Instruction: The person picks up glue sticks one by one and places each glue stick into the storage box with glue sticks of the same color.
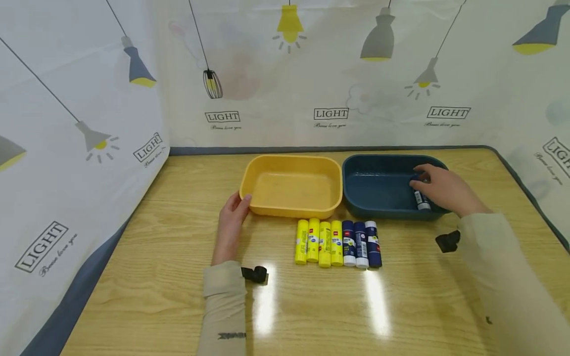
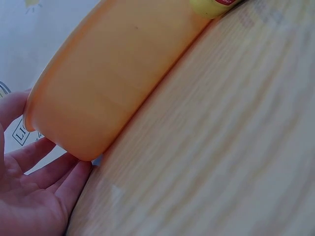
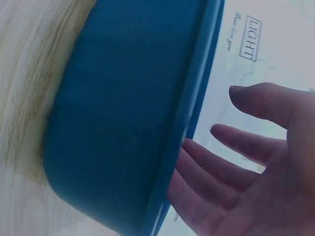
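The left hand [image 1: 231,216] grips the near-left corner of the yellow tray [image 1: 291,211], thumb at the rim and fingers against the outer wall—presumably to steady it. The right hand [image 1: 441,189] reaches over the blue tray [image 1: 378,210], thumb and fingers parted and seemingly released from the dark glue stick [image 1: 420,199] lying inside, though whether a second lies there is hard to tell. Yellow glue sticks [image 1: 313,241] and navy glue sticks [image 1: 361,244] stand side by side in front—grouped by colour, likely for easy picking.
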{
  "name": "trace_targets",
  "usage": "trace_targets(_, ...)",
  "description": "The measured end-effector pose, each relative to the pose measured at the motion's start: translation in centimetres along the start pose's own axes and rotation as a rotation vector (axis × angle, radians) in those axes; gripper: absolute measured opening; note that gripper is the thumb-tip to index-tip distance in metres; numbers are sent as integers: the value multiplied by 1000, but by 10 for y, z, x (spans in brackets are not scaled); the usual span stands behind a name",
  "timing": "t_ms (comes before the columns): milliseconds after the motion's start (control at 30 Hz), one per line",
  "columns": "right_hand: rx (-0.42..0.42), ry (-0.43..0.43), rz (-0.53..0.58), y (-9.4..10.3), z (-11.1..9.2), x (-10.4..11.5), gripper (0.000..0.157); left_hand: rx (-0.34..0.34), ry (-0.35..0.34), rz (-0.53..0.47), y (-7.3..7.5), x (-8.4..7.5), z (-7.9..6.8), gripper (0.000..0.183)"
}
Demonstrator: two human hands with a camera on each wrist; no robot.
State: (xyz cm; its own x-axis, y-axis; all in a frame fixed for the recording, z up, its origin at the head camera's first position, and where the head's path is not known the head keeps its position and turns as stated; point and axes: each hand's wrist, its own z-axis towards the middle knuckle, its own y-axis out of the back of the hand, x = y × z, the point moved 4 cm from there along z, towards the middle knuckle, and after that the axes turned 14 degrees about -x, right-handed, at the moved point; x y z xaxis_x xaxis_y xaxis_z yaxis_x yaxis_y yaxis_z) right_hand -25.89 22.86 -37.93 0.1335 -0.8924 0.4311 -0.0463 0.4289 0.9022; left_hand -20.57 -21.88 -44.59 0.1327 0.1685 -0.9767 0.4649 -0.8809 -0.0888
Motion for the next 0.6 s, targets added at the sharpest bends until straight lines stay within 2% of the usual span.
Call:
trace_targets(233, -42, -2, 35, 1, -14, 4, 74, 3, -13, 21, 0, -3, -3, 54)
trace_targets(600, -102, -31, 155, 3, -37, 19, 74, -24, -28, 30, 3, 12, 9, 55)
